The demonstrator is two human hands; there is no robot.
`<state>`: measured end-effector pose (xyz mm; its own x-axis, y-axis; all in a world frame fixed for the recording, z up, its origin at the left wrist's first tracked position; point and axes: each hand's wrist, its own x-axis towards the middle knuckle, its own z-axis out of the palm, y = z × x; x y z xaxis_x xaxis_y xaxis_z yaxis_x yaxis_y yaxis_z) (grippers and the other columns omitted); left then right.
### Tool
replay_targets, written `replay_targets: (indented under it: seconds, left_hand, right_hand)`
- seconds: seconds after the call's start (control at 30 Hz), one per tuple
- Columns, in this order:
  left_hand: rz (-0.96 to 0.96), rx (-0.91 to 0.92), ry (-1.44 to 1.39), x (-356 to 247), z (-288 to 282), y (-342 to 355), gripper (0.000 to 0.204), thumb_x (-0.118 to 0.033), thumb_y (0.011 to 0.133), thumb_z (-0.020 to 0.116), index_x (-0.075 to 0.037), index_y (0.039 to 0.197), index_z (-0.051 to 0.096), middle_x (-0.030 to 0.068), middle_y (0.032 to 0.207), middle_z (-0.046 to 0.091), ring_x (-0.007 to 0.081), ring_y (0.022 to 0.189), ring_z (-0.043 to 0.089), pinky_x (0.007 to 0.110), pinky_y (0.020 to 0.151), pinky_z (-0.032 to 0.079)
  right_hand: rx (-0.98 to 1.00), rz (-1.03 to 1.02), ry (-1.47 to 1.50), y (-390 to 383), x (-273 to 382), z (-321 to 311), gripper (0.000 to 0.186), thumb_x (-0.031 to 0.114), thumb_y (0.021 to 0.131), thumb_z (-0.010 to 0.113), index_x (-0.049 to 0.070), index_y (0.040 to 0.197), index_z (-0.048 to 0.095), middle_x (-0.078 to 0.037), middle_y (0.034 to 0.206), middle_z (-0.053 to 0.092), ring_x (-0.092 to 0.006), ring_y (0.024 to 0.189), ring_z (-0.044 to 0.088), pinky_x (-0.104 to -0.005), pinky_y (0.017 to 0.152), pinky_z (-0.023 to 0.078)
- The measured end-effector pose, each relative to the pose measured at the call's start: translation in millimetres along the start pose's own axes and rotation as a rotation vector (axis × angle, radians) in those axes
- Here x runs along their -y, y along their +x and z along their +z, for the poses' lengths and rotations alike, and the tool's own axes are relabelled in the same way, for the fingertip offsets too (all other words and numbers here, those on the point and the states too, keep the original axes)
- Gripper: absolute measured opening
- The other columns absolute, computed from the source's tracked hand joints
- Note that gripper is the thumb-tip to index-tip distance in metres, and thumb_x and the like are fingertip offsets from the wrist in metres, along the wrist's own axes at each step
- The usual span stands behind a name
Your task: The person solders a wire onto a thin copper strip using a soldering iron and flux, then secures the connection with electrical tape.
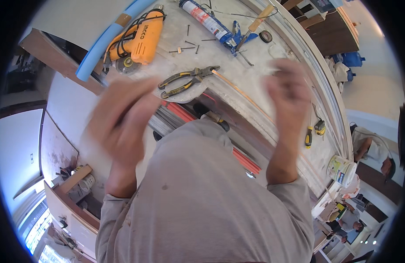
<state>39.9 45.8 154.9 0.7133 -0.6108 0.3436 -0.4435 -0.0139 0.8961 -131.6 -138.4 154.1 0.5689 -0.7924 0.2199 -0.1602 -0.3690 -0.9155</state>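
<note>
My left hand is raised left of the worktable, smeared by motion. Its fingers point toward the combination pliers, which have black and yellow handles and lie with their jaws to the right. Over the table's right part hovers my right hand, also blurred, with its fingers seemingly bent. Nothing held shows in either hand, but the blur hides the fingertips. A thin orange-brown strip runs from the pliers' jaws toward my right wrist. An orange heat-gun-like power tool with a coiled black cord lies beyond my left hand.
A caulking gun with a cartridge lies at the back, near several screws and a tape roll. At right are a screwdriver, a tape measure and a white bucket. A blue tube slants at left. Other people are farther right.
</note>
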Motion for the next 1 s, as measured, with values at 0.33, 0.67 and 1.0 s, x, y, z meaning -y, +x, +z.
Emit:
replay_targets:
  seconds: [0.33,0.67,1.0]
  left_hand:
    - [-0.554,0.490,-0.203,132.2,94.0,-21.1,0.029,-0.023,0.089,0.066,0.003,0.102,0.070,0.0052,0.086,0.069,0.0076,0.080,0.058,0.022,0.072,0.046]
    - [-0.717,0.436,-0.379,126.5,83.4,-16.5,0.024,-0.021,0.088,0.068,0.003,0.091,0.070,0.0012,0.078,0.065,0.0052,0.065,0.051,0.021,0.058,0.040]
    - [-0.431,0.666,-0.064,115.2,58.0,-1.2,0.022,-0.019,0.089,0.064,0.002,0.090,0.070,0.0031,0.076,0.067,0.0057,0.070,0.058,0.022,0.065,0.047]
  right_hand:
    - [0.246,0.552,0.640,-43.8,-129.7,102.6,0.036,0.013,0.095,0.054,-0.002,0.127,0.047,-0.003,0.093,0.059,-0.0081,0.078,0.056,-0.0217,0.067,0.045]
    - [0.304,0.387,0.391,-56.6,-113.0,110.8,0.049,0.007,0.085,0.066,-0.001,0.128,0.045,-0.008,0.092,0.064,-0.0096,0.082,0.061,-0.0245,0.072,0.050]
    - [0.276,0.234,0.391,-26.5,-97.2,103.2,0.018,0.007,0.089,0.062,-0.003,0.104,0.063,-0.006,0.085,0.065,-0.0114,0.071,0.062,-0.0256,0.066,0.051]
